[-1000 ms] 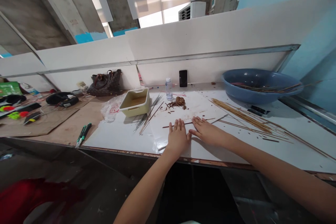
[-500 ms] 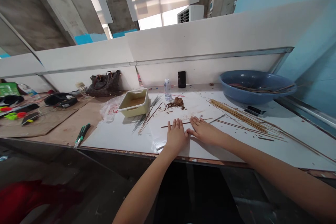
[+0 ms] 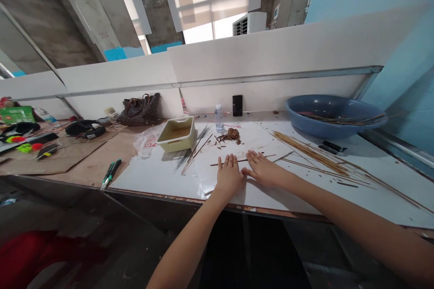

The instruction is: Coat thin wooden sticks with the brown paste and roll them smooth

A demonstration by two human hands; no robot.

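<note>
Left hand (image 3: 229, 176) flat and open, palm down, fingers loosely spread, nothing grasped. Right hand (image 3: 264, 170) likewise flat and released, fingers pointing left, fingertips just beside or touching the left hand's thumb side. Thin brown wooden stick (image 3: 261, 156) lying crosswise at the far edge of both hands, passing under or just past the fingertips, unclear which. Beneath everything, glossy white sheet (image 3: 152, 178) on the workbench. Just far of the hands, heap of dark brown wood shavings (image 3: 228, 135). To the left, fan of thin dark splints (image 3: 190, 156) beside cream rectangular plastic tray (image 3: 176, 134), with crumpled clear plastic bag (image 3: 145, 142) further left. To the right, long bundle of pale bamboo sticks (image 3: 310, 154) spread across the bench, below round blue basin (image 3: 334, 117) holding more sticks. Far edge: clear plastic water bottle (image 3: 219, 118) and upright black phone (image 3: 237, 105). Near left, green-handled pliers (image 3: 110, 174) on brown cardboard; far left, dark brown leather handbag (image 3: 139, 110).
</note>
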